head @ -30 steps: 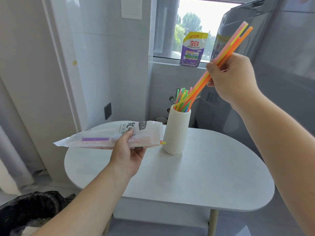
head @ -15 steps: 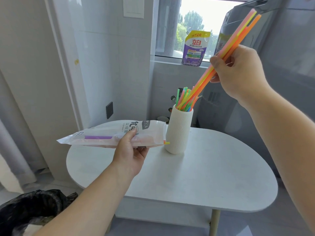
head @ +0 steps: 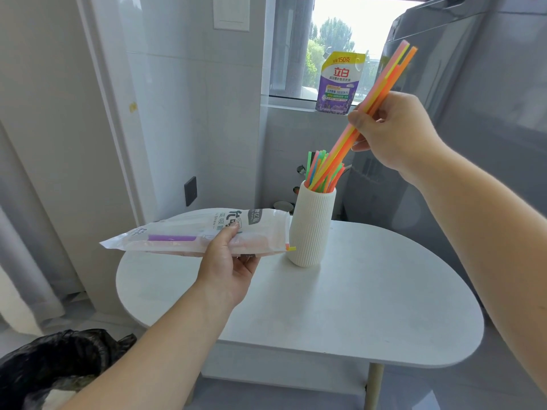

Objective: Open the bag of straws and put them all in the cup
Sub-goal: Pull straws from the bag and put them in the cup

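A white ribbed cup point(head: 311, 229) stands on the white table point(head: 370, 291) with several coloured straws point(head: 318, 170) sticking out of it. My right hand point(head: 390, 131) pinches a small bunch of pink, yellow and orange straws point(head: 384, 81), slanted, with their lower ends inside the cup's mouth. My left hand point(head: 228, 270) grips the clear straw bag point(head: 189, 235) from below, level and just left of the cup. A purple straw shows inside the bag, and orange and yellow tips point(head: 290, 247) poke out of its open end by the cup.
A purple detergent pouch point(head: 337, 82) stands on the window sill behind the cup. A grey appliance point(head: 473, 99) rises at the right behind my right hand. A black-lined bin point(head: 53, 368) sits on the floor at the lower left, below the table's left edge.
My right hand has lowered a little with the bunch, sliding the straws deeper into the cup. My left hand and the bag have kept their place.
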Demonstrator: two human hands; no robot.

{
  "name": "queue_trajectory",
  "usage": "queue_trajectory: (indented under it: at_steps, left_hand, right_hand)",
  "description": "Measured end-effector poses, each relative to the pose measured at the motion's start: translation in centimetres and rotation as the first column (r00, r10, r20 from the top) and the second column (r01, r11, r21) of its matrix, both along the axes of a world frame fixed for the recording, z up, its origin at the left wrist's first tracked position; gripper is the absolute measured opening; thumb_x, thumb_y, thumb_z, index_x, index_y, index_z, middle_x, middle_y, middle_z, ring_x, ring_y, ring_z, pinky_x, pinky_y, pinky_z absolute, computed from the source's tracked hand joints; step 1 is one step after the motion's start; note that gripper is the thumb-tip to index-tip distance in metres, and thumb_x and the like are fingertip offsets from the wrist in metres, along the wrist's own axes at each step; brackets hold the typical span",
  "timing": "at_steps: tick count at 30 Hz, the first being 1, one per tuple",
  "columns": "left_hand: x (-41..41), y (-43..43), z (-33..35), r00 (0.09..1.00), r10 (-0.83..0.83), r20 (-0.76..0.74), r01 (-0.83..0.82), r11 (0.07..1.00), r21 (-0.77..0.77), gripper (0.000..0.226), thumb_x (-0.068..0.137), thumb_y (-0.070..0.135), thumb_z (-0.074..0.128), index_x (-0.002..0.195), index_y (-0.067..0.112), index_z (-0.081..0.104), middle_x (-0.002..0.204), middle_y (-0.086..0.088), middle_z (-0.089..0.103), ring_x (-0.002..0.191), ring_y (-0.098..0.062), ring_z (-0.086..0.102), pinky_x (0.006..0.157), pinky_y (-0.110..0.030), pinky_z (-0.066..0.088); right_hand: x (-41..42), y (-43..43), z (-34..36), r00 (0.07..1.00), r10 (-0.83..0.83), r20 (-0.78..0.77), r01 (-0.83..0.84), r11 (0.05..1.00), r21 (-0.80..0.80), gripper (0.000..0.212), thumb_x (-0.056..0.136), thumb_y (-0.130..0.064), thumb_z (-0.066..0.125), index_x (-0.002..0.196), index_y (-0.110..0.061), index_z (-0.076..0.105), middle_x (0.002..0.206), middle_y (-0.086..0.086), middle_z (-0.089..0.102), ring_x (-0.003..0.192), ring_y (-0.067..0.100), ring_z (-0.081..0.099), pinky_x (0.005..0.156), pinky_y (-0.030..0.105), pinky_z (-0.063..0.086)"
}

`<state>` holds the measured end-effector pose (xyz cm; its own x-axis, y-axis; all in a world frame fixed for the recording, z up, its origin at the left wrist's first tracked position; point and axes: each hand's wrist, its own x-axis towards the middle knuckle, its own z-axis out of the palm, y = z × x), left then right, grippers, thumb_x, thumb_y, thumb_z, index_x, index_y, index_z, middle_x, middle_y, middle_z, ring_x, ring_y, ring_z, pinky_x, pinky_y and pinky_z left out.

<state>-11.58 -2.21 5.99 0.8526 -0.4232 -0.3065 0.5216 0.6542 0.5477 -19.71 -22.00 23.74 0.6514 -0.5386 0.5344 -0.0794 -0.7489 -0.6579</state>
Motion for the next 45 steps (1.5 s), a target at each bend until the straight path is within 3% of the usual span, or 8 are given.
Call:
queue_trajectory:
  at_steps: [13, 18, 22, 25, 32, 35, 39, 45]
  left_hand:
    - [0.1, -0.2, -0.2, 1.000, -0.002, 0.002, 0.002, 1.000, 0.007, 0.036, 0.094, 0.012, 0.066, 0.130, 0.014, 0.064, 0.086, -0.003, 0.078, 0.072, -0.017, 0.076, 0.056, -0.028, 0.061]
    - [0.2, -0.2, -0.2, 1.000, 0.008, 0.006, -0.008, 1.000, 0.013, 0.040, 0.094, 0.012, 0.066, 0.134, 0.013, 0.062, 0.089, -0.004, 0.077, 0.069, -0.015, 0.075, 0.055, -0.027, 0.061]
    - [0.1, -0.2, -0.1, 1.000, 0.002, 0.007, -0.002, 1.000, 0.019, 0.039, 0.094, 0.012, 0.066, 0.133, 0.013, 0.063, 0.085, -0.003, 0.078, 0.069, -0.016, 0.076, 0.055, -0.027, 0.060]
    - [0.1, -0.2, -0.1, 1.000, 0.003, 0.003, -0.003, 1.000, 0.023, 0.041, 0.094, 0.012, 0.067, 0.134, 0.012, 0.062, 0.085, -0.003, 0.078, 0.069, -0.016, 0.076, 0.054, -0.027, 0.060]
    - [0.1, -0.2, -0.1, 1.000, 0.002, -0.009, -0.002, 1.000, 0.026, 0.037, 0.093, 0.012, 0.067, 0.130, 0.014, 0.063, 0.081, -0.002, 0.079, 0.068, -0.016, 0.076, 0.055, -0.028, 0.061]
    - [0.1, -0.2, -0.1, 1.000, 0.003, -0.010, -0.003, 0.999, 0.034, 0.035, 0.093, 0.012, 0.068, 0.127, 0.014, 0.064, 0.082, -0.003, 0.079, 0.068, -0.016, 0.076, 0.057, -0.028, 0.062]
    - [0.2, -0.1, -0.2, 1.000, -0.003, -0.001, 0.003, 0.999, 0.037, 0.039, 0.093, 0.013, 0.067, 0.131, 0.013, 0.064, 0.090, -0.004, 0.079, 0.071, -0.017, 0.076, 0.057, -0.028, 0.061]
    - [0.2, 0.0, -0.2, 1.000, -0.008, -0.006, 0.008, 0.999, 0.032, 0.038, 0.093, 0.012, 0.068, 0.130, 0.013, 0.064, 0.089, -0.004, 0.079, 0.071, -0.017, 0.077, 0.056, -0.028, 0.061]
  right_hand:
    - [2.6, -1.1, -0.8, 0.982, -0.011, -0.190, 0.028, 0.996, 0.087, 0.025, 0.100, -0.025, 0.059, 0.117, -0.008, 0.064, 0.104, 0.009, 0.073, 0.081, 0.021, 0.075, 0.078, 0.034, 0.062]
    - [3.6, -1.0, -2.4, 0.955, -0.027, -0.296, 0.040, 0.998, 0.040, 0.019, 0.097, -0.030, 0.064, 0.106, -0.014, 0.064, 0.107, 0.009, 0.071, 0.088, 0.024, 0.073, 0.075, 0.033, 0.061]
    - [4.2, -1.3, -3.6, 0.958, -0.088, -0.272, 0.081, 0.996, -0.038, 0.037, 0.089, -0.039, 0.072, 0.110, -0.010, 0.063, 0.105, 0.006, 0.068, 0.079, 0.019, 0.066, 0.061, 0.026, 0.053]
    - [4.2, -1.2, -3.9, 0.974, -0.092, -0.206, 0.082, 0.995, -0.059, 0.060, 0.086, -0.037, 0.076, 0.134, -0.014, 0.048, 0.113, 0.006, 0.065, 0.093, 0.023, 0.066, 0.075, 0.031, 0.054]
    - [4.9, -0.9, -4.2, 0.997, -0.071, -0.032, 0.065, 0.985, -0.160, 0.088, 0.093, -0.020, 0.070, 0.158, -0.026, 0.011, 0.114, 0.005, 0.062, 0.097, 0.021, 0.062, 0.090, 0.039, 0.053]
    - [5.0, -0.9, -4.3, 0.997, -0.076, -0.024, 0.071, 0.982, -0.175, 0.076, 0.095, -0.015, 0.067, 0.155, -0.027, 0.023, 0.108, 0.003, 0.062, 0.095, 0.020, 0.062, 0.087, 0.037, 0.052]
    - [5.1, -1.2, -4.9, 0.977, -0.094, -0.192, 0.041, 0.963, -0.266, 0.038, 0.099, -0.024, 0.060, 0.137, -0.018, 0.057, 0.129, 0.008, 0.063, 0.113, 0.027, 0.064, 0.090, 0.037, 0.055]
    - [4.4, -0.5, -5.4, 0.912, -0.172, -0.372, 0.009, 0.916, -0.402, 0.048, 0.105, -0.043, 0.039, 0.142, -0.016, 0.054, 0.150, 0.007, 0.046, 0.140, 0.031, 0.031, 0.110, 0.050, 0.033]
